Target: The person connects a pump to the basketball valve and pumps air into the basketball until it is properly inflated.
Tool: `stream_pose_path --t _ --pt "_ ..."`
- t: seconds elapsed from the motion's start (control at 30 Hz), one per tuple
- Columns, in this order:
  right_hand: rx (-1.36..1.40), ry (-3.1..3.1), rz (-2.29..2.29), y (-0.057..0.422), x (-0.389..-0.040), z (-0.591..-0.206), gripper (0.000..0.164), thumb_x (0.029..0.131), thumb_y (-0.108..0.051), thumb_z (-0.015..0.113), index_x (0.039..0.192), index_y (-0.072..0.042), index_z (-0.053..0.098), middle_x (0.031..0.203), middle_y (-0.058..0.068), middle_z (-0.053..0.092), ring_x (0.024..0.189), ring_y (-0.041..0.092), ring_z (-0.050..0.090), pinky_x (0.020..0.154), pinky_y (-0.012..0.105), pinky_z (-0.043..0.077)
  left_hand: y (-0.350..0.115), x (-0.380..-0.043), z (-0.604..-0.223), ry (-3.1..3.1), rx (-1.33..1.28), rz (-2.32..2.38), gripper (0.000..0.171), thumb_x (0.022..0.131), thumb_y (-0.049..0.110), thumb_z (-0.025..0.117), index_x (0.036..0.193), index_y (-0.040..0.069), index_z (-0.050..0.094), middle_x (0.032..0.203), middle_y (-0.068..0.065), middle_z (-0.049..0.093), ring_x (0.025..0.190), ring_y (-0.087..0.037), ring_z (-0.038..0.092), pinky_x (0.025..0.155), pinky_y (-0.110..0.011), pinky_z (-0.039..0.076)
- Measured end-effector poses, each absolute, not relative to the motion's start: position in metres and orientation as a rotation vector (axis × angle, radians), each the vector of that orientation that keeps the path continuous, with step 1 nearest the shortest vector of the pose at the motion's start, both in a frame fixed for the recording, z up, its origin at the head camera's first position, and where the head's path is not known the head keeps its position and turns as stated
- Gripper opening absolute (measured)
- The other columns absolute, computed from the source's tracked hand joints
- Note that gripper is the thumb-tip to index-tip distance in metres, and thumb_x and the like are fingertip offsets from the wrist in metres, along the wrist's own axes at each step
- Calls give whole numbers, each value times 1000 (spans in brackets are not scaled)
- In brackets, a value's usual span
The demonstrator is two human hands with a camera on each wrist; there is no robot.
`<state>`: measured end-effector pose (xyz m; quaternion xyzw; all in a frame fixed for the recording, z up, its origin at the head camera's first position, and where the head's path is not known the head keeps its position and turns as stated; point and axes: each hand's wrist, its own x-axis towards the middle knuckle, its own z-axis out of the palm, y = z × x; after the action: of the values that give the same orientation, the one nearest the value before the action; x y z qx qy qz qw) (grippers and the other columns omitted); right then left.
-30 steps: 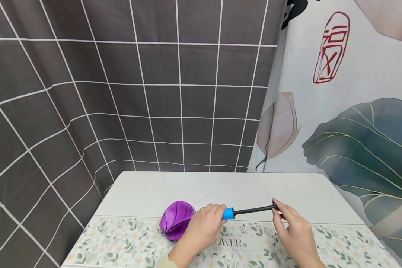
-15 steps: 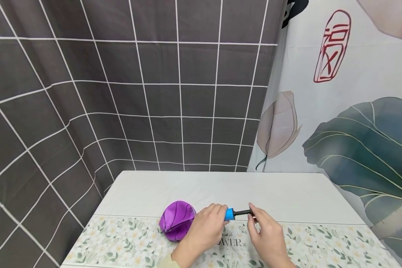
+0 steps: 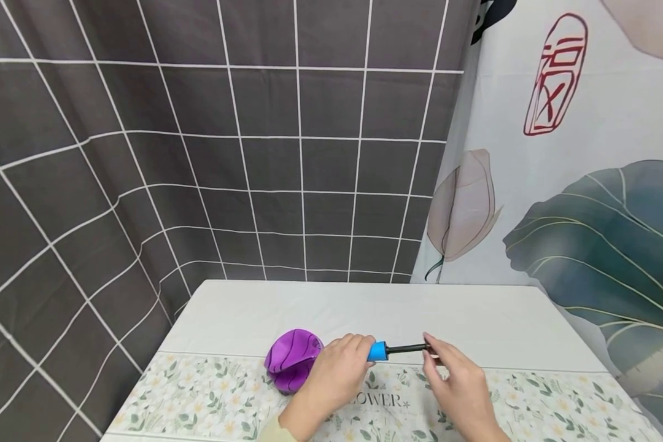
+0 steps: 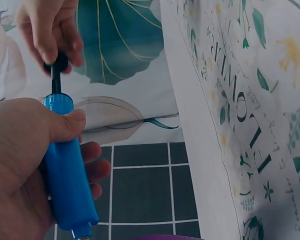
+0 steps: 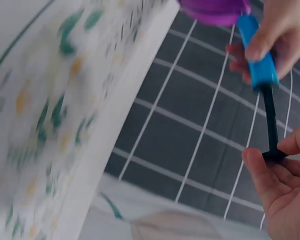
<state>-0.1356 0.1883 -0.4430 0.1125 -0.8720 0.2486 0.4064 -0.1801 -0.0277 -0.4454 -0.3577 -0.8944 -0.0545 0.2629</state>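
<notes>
My left hand (image 3: 339,371) grips the blue barrel of a small hand pump (image 3: 377,352), its thumb lying along the barrel in the left wrist view. A black rod (image 5: 271,117) sticks partly out of the barrel's right end. At the rod's tip, my right hand (image 3: 458,380) pinches the black handle (image 5: 274,155) between thumb and fingers. A purple ball (image 3: 293,356) with black lines, dented and partly deflated, sits just left of my left hand. The barrel's other end narrows to a metal tip (image 4: 82,235) pointing toward the ball, whose right side is hidden by my hand.
Beneath the hands is a table (image 3: 364,307) with a white and floral cover bearing printed letters. A dark grid-patterned curtain (image 3: 265,159) hangs behind and to the left. To the right hangs a white cloth (image 3: 508,184) printed with leaves.
My right hand first moved left, pushing the rod deep into the barrel, then came back right a little, drawing part of it out. The left hand and ball stay nearly in place.
</notes>
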Motion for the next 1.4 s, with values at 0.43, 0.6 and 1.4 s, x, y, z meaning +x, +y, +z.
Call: stream_pose_path --t 0.43,0.6,1.4 --pt "172 -2226 620 218 -130 -433 37 80 8 74 117 3 72 102 17 75 74 27 74 66 1 48 -31 -179 -442 -2461 -969 -148 38 92 27 73 123 7 63 107 -1 70 97 -13 66 82 -24 56" --pt "239 -2158 597 207 -135 -440 38 77 9 74 115 4 72 99 16 76 71 23 73 66 9 54 -33 -180 -446 -2410 -945 -154 38 90 28 75 119 8 64 104 0 70 94 -13 66 79 -25 56" --pt "309 -2200 633 191 -141 -446 39 75 11 77 113 2 73 97 12 76 71 17 72 68 5 51 -28 -179 -443 -2454 -968 -116 39 89 27 77 120 8 64 105 0 70 94 -11 65 77 -22 55"
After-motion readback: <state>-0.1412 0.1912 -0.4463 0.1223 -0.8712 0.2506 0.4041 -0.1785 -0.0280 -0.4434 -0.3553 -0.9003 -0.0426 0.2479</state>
